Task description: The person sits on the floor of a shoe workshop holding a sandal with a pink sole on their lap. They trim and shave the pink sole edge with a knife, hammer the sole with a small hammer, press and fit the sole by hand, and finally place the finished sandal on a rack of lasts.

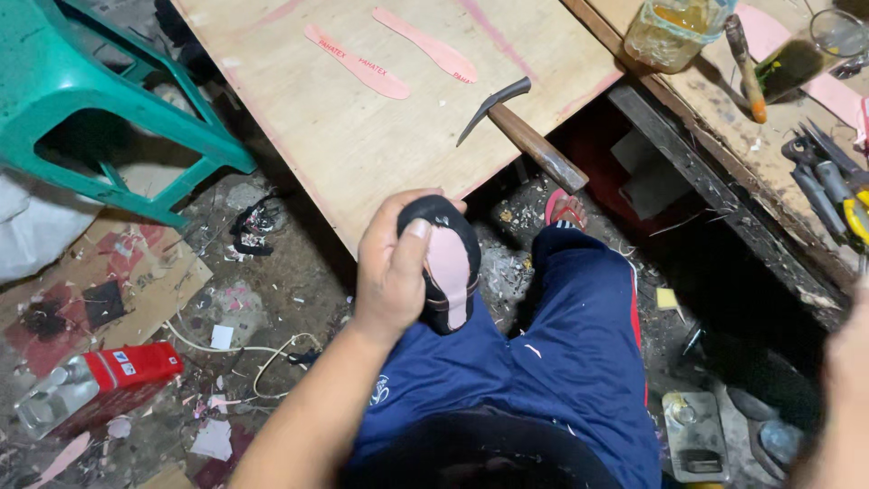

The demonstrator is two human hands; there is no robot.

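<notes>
Shoe upper (444,263), black with a pink insole facing up, sits over the knee with the left hand (391,272) fingers clenched around it; right hand (846,380) is barely visible, grip unreadable; hammer (520,131) on the counter (362,136) seems next.

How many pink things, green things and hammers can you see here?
Pink flat insole cut-outs on the plywood board: 2
Black shoe with a pink sole, held in the left hand: 1
Green plastic stool: 1
Wooden-handled hammer with a dark metal head: 1
Total: 5
</notes>
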